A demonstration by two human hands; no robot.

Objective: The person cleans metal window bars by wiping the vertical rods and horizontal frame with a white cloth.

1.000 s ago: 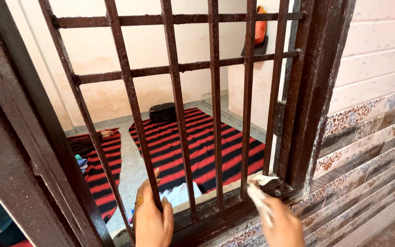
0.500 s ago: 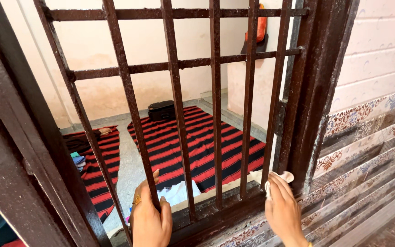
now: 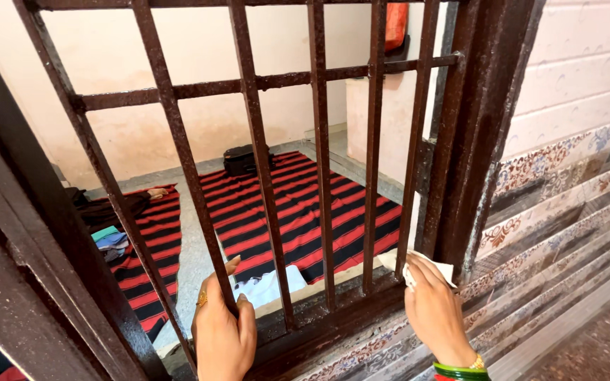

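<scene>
I have my left hand (image 3: 222, 337) wrapped around one of the dark brown upright bars (image 3: 210, 233) of the window grille (image 3: 319, 74), low down near the bottom rail; the fingers are closed on the bar with the thumb lifted beside it, a gold ring on one finger; to my eye that grip is there to steady me against the frame while the other hand works. My right hand (image 3: 433, 310) presses a small white cloth (image 3: 423, 267) against the foot of the last bar, in the bottom right corner of the grille, where bar, sill (image 3: 333, 321) and the heavy right jamb (image 3: 478, 134) meet; the fingers lie together and flat over the cloth rather than pinching it, so it is held by pressure against the metal; green and gold bangles sit at that wrist.

The paint on the bars is glossy and pitted; the sill looks rough and flaked. Right of the jamb runs a wall of patterned tiles (image 3: 552, 183) in slanted bands below pale plain ones. Through the bars I see a room with a grey floor, two red-and-black striped mats (image 3: 298, 204), a dark bag (image 3: 241, 161) at the far edge of the larger one, some folded clothes (image 3: 111, 243) on the left mat, a white cloth just inside the sill, and an orange item (image 3: 397, 25) high on the pale wall.
</scene>
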